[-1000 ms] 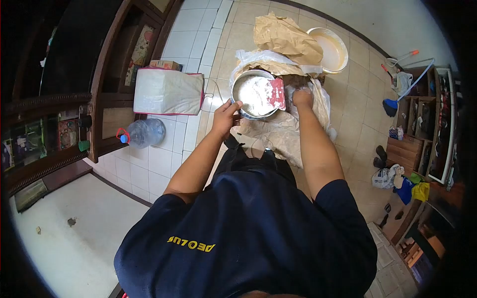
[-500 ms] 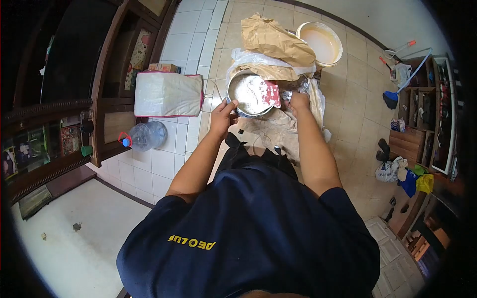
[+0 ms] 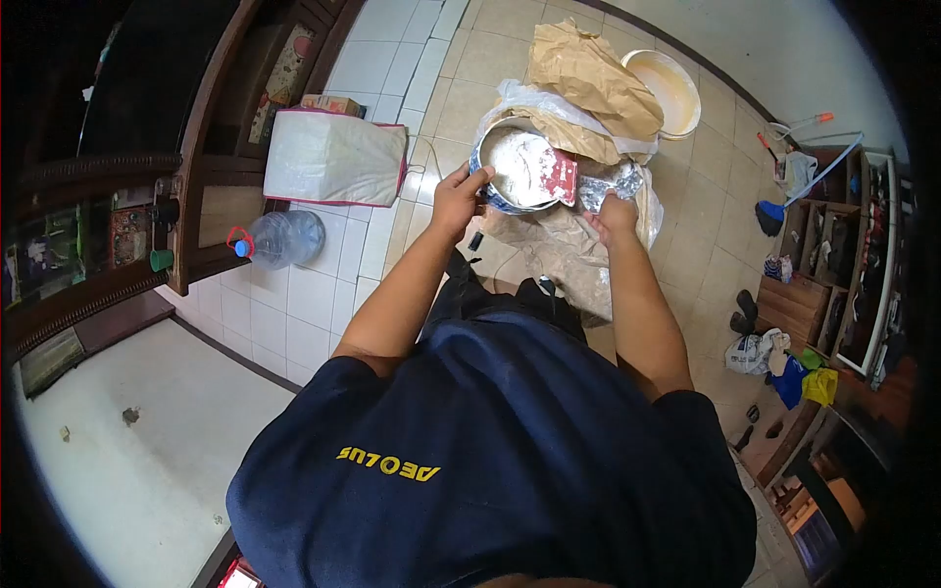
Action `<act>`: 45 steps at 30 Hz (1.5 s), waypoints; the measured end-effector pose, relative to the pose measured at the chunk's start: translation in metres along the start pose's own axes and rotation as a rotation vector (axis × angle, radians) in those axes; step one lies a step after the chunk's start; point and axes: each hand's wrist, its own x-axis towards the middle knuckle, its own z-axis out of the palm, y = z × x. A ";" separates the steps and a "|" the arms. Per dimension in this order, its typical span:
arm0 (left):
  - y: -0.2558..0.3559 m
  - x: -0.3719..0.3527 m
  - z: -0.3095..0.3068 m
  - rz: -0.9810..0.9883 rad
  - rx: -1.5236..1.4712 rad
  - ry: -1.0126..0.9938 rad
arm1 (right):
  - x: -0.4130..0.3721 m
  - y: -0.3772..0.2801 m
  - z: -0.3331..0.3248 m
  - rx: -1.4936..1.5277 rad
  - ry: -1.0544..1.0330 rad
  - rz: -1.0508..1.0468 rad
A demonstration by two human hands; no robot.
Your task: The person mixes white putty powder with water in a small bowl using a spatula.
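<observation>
A round bowl [image 3: 490, 199] with white powdery material [image 3: 517, 162] inside sits at the upper middle, beside crumpled brown paper [image 3: 578, 73]. My left hand [image 3: 458, 200] grips the bowl's left rim, thumb over the edge. A red scraper [image 3: 562, 178], smeared with white, lies across the right side of the bowl. To the right of it my right hand [image 3: 614, 218] has its fingers closed at the edge of a silvery, powder-dusted thing [image 3: 619, 182]; exactly what the fingers hold is too small to tell.
A white bucket [image 3: 694, 116] with pale liquid stands at the upper right. On the left are a water bottle [image 3: 284, 240], a white covered box [image 3: 335, 159] and a dark cabinet [image 3: 221, 220]. Shelves [image 3: 821, 235] and bags [image 3: 750, 353] line the right side.
The view has shifted, so the bowl and paper appear further right. My right hand has drawn back slightly from the scraper, showing more of the silvery thing.
</observation>
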 end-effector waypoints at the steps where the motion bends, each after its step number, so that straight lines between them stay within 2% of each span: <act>1: 0.001 -0.001 0.000 0.006 0.003 0.004 | -0.003 0.001 0.000 0.027 -0.003 0.018; 6: 0.003 -0.001 0.001 0.000 -0.017 -0.001 | -0.012 0.008 -0.001 0.033 0.094 0.057; 10: -0.001 0.004 -0.005 0.012 0.005 -0.031 | -0.037 0.012 -0.004 0.020 0.057 0.019; 12: -0.001 0.006 -0.006 0.004 0.020 -0.042 | -0.052 0.012 -0.008 0.047 -0.068 0.088; 21: 0.001 0.012 -0.015 -0.071 0.002 -0.061 | -0.101 0.027 -0.052 0.012 -0.286 0.123; 25: 0.000 0.013 -0.021 -0.105 0.081 -0.129 | -0.142 0.008 -0.061 -0.021 -0.253 -0.015; 28: -0.002 0.011 -0.021 -0.114 0.064 -0.137 | -0.161 -0.016 -0.057 -0.059 -0.272 -0.264; 29: -0.003 0.011 -0.021 -0.118 0.055 -0.138 | -0.167 -0.024 -0.049 -0.057 -0.271 -0.261; 31: -0.001 0.006 -0.018 -0.110 0.028 -0.119 | -0.169 -0.040 -0.032 -0.452 -0.143 -0.588; 32: -0.001 0.004 -0.016 -0.100 -0.003 -0.100 | -0.148 -0.033 -0.025 -0.648 -0.077 -0.851; 33: -0.002 0.004 -0.016 -0.103 0.001 -0.099 | -0.144 -0.037 -0.013 -0.646 -0.077 -0.847; 35: -0.004 0.003 -0.016 -0.105 -0.013 -0.098 | -0.144 -0.044 0.018 -0.884 -0.027 -1.291; 38: -0.002 0.001 -0.013 -0.112 0.000 -0.081 | -0.139 -0.054 0.036 -1.020 -0.031 -1.272; 42: -0.006 0.002 -0.015 -0.106 0.006 -0.086 | -0.141 -0.064 0.024 -1.073 -0.051 -1.291; 44: -0.004 0.001 -0.013 -0.110 -0.015 -0.083 | -0.133 -0.062 0.014 -0.931 0.061 -1.474; 45: -0.003 0.001 -0.013 -0.109 -0.014 -0.083 | -0.133 -0.063 0.006 -0.929 0.062 -1.474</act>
